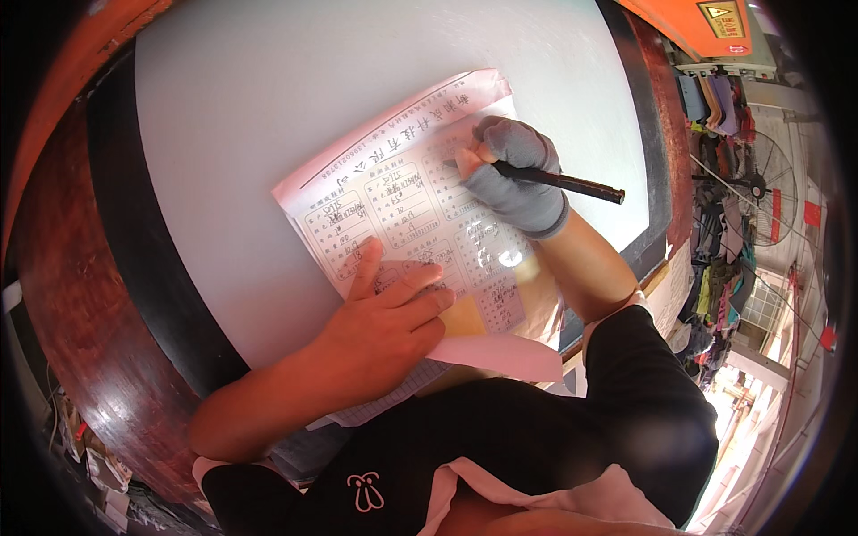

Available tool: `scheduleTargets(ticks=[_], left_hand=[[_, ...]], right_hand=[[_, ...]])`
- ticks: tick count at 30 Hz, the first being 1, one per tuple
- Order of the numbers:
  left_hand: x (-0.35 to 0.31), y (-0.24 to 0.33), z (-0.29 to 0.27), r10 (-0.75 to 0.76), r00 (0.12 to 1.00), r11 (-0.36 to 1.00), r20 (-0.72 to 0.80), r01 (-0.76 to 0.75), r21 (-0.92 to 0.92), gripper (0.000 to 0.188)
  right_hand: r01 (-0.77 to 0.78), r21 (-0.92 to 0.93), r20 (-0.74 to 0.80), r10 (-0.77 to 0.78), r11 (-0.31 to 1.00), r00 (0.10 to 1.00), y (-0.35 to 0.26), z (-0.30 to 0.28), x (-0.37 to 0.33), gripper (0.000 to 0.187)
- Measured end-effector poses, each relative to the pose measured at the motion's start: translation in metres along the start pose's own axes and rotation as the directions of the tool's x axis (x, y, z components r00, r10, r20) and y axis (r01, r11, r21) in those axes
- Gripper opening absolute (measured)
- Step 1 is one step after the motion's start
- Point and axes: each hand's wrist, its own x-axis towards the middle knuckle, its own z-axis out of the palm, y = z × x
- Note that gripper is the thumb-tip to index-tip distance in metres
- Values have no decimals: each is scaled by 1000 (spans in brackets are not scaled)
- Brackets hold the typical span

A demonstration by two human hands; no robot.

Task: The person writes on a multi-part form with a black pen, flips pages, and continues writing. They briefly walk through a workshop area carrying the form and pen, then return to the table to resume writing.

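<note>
A pinkish printed sheet with boxed label forms, several of them filled in by hand, lies slanted on the pale board in front of me. Bare and spread, my left hand rests flat on the sheet's lower left part. My right hand, in a grey fingerless glove, is closed around a black marker pen. The pen's back end points right, and its tip is hidden at my fingers over the sheet's upper right forms. A loose pink paper edge curls up near my body.
The pale board has a black border and sits on a reddish-brown wooden table. Orange metal parts stand at the far corners. At the right are a standing fan and hanging fabric pieces.
</note>
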Motion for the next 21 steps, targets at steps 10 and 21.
scheduleTargets(ticks=[10, 21], left_hand=[[0, 0, -1, 4, 1000, 1000, 4, -4, -6, 7], [1, 0, 2, -27, 999, 1000, -30, 27, 3, 6]], right_hand=[[-7, -167, 25, 11, 986, 1000, -5, -3, 2, 23], [-6, -97, -24, 4, 995, 1000, -4, -3, 0, 16]])
